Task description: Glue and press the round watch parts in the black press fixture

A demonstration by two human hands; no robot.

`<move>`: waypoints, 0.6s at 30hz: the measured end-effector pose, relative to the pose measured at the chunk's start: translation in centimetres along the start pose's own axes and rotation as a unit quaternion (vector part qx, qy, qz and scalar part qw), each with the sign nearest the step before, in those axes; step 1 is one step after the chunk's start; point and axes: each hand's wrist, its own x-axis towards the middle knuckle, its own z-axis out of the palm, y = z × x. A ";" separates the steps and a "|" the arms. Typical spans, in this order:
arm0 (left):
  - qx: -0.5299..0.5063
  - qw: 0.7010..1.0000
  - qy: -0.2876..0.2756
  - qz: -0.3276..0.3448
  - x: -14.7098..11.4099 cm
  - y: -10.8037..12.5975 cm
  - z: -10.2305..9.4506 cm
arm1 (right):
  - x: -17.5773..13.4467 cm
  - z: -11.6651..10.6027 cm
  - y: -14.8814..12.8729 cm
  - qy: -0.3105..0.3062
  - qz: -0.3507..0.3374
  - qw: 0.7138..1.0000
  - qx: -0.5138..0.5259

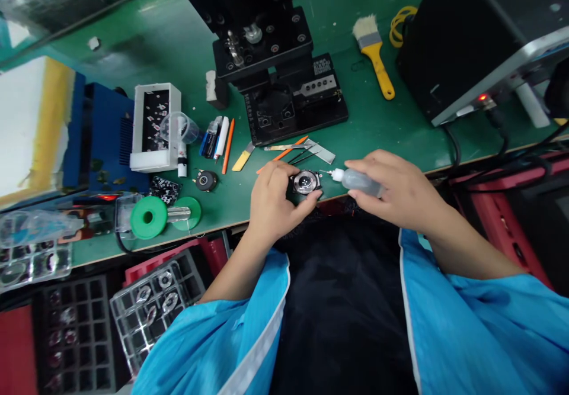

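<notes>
Near the front edge of the green bench, my left hand [276, 196] grips a small round watch case [304, 182] between thumb and fingers. The case is dark at the rim, with a shiny disc on the side facing up. Just to its right, my right hand [391, 190] is closed around a clear squeeze bottle [359, 182] with a white cap and a thin needle tip. The needle points left toward the case; I cannot tell whether it touches. Behind my hands lie tweezers [287, 146], an orange stick [282, 157] and a flat metal blade [322, 151].
A black press [293, 105] stands at the back centre. To its right are a yellow-handled brush [376, 57] and a black machine [471, 39]. Leftward are a white parts box [174, 99], pens [222, 137] and a green spool [149, 217]. Compartment trays [146, 306] sit below the bench edge.
</notes>
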 end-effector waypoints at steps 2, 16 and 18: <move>-0.004 1.000 0.011 0.009 0.0 0.0 0.0 | 0.2 0.3 0.0 -0.003 -0.018 1.000 -0.017; -0.005 0.999 0.017 0.036 0.1 -0.3 0.4 | 1.2 0.6 -0.5 -0.013 -0.039 0.998 -0.052; -0.006 0.999 0.016 0.037 0.0 -0.3 0.4 | 1.3 0.6 -0.5 -0.019 -0.037 0.998 -0.052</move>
